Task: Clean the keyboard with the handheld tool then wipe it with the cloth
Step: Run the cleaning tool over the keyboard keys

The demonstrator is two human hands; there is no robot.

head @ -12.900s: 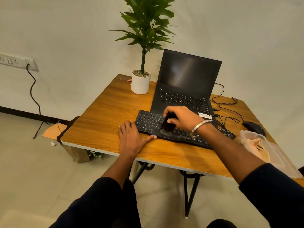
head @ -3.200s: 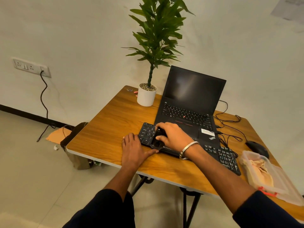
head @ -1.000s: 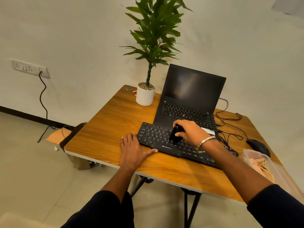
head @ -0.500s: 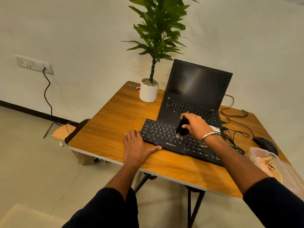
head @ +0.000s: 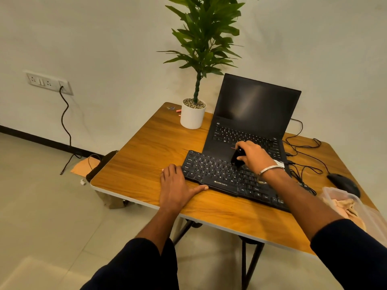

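Note:
A black external keyboard (head: 215, 172) lies on the wooden table (head: 146, 153) in front of an open black laptop (head: 251, 114). My right hand (head: 254, 155) is closed around a small black handheld tool (head: 237, 158), whose lower end rests on the keyboard's upper rows near the middle. My left hand (head: 176, 185) lies flat on the table at the keyboard's left front corner, thumb against its front edge. A beige cloth (head: 343, 208) sits in a clear plastic container (head: 368, 214) at the right edge.
A potted plant in a white pot (head: 192, 116) stands at the back, left of the laptop. A black mouse (head: 343, 184) and tangled cables (head: 301, 155) lie at the right. A wall socket (head: 48, 82) with a hanging cord is at the left.
My right hand has carried the tool along the keyboard: from its left end 3.2 s ago towards the middle and upper rows now. The left hand has stayed flat at the keyboard's corner.

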